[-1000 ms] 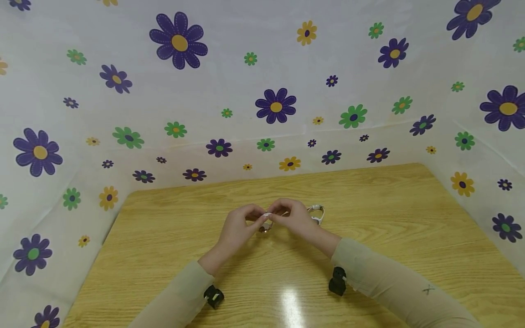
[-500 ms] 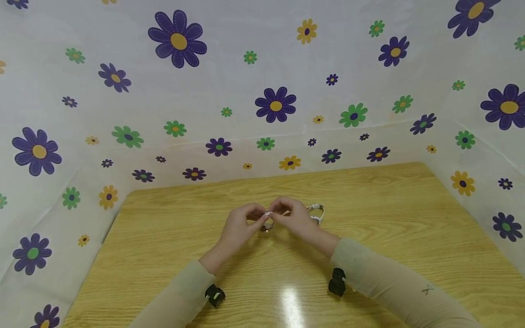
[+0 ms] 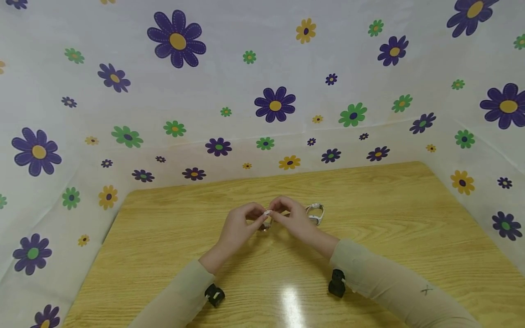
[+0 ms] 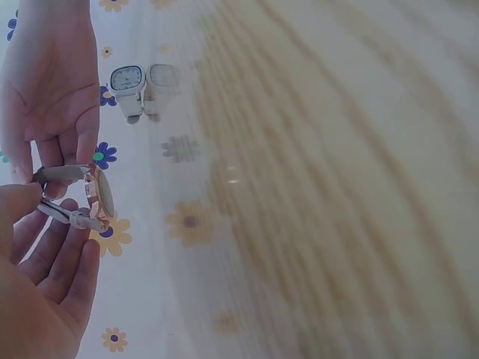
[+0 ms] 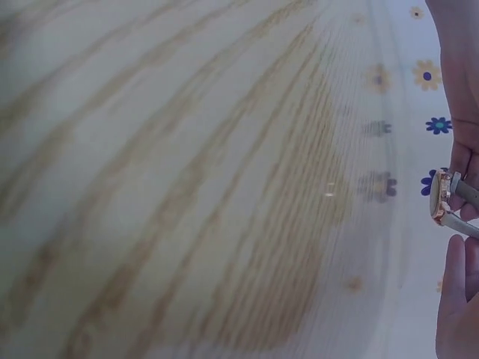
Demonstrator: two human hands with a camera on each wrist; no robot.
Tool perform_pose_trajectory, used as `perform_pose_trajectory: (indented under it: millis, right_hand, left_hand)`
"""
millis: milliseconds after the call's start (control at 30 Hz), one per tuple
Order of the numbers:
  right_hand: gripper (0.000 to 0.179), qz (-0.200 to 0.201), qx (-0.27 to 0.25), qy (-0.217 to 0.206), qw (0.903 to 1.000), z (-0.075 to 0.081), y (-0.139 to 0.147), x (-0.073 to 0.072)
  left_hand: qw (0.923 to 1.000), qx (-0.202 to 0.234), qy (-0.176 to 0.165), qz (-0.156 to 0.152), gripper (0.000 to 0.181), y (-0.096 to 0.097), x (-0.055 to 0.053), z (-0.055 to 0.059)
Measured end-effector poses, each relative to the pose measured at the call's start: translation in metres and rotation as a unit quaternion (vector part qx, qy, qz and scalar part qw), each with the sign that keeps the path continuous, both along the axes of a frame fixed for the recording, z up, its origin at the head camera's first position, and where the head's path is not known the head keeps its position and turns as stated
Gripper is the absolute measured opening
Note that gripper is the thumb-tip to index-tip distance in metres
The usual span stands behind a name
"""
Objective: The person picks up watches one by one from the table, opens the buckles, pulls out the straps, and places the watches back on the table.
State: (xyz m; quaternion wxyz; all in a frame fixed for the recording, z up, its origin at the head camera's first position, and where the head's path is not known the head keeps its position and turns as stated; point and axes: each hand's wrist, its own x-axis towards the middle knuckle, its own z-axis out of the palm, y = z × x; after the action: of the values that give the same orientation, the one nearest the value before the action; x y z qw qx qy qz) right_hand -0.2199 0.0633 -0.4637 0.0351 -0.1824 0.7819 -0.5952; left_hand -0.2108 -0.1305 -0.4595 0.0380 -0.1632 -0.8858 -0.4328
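Note:
A wristwatch with a rose-gold case (image 4: 103, 193) and a pale strap hangs between my two hands, just above the table. In the head view this watch (image 3: 265, 227) shows below my fingertips. My left hand (image 3: 239, 225) pinches one strap end between thumb and fingers. From the other side, my right hand (image 3: 297, 220) pinches the strap at the same spot, so the band forms a loop. Fingertips cover the strap ends, and whether they are fastened I cannot tell. Beside the right hand, a white watch (image 3: 315, 220) with a rounded-square face stands on the table, its strap in a loop.
The wooden table (image 3: 184, 237) has a glossy top that reflects light near its front. White sheeting (image 3: 229, 82) printed with flowers encloses its back and both sides. A small black device (image 3: 214, 295) sits at the left cuff, and another black device (image 3: 337, 283) at the right.
Both hands stay nearly in place, still pinching the rose-gold watch's strap with only slight finger shifts. The white watch's face shows a little more than before.

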Motion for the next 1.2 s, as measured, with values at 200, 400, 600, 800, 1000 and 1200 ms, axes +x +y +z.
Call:
perform_pose_trajectory:
  millis: [200, 400, 600, 800, 1000, 1200]
  right_hand:
    - [0.012, 0.012, -0.01, -0.016, 0.9997, -0.0005, -0.0021, 0.0021]
    - [0.015, 0.001, -0.023, -0.035, 0.9991, 0.0021, -0.0058, 0.0038]
    - [0.014, -0.01, -0.016, -0.029, 0.9994, 0.0002, -0.0064, 0.0007]
    - [0.013, 0.0, -0.005, -0.029, 0.9996, -0.0013, -0.0033, -0.001]
    - [0.015, 0.007, -0.003, -0.031, 0.9995, 0.0018, -0.0017, 0.0014]
    - [0.016, 0.004, -0.011, -0.026, 0.9996, 0.0014, -0.0034, 0.0021]
  left_hand:
    - [1.0, 0.004, 0.003, 0.003, 0.006, -0.0008, 0.0001, -0.0006]
    - [1.0, 0.004, 0.001, 0.009, 0.006, -0.0013, -0.0003, -0.0004]
    - [1.0, 0.006, 0.002, 0.005, 0.006, -0.0032, -0.0018, -0.0016]
    - [0.9997, 0.022, -0.008, -0.002, 0.008, -0.0052, -0.0015, -0.0035]
    - [0.9991, 0.038, -0.014, -0.011, 0.009, -0.0041, -0.0006, -0.0033]
    - [0.9995, 0.03, -0.009, -0.004, 0.006, -0.0024, -0.0004, -0.0025]
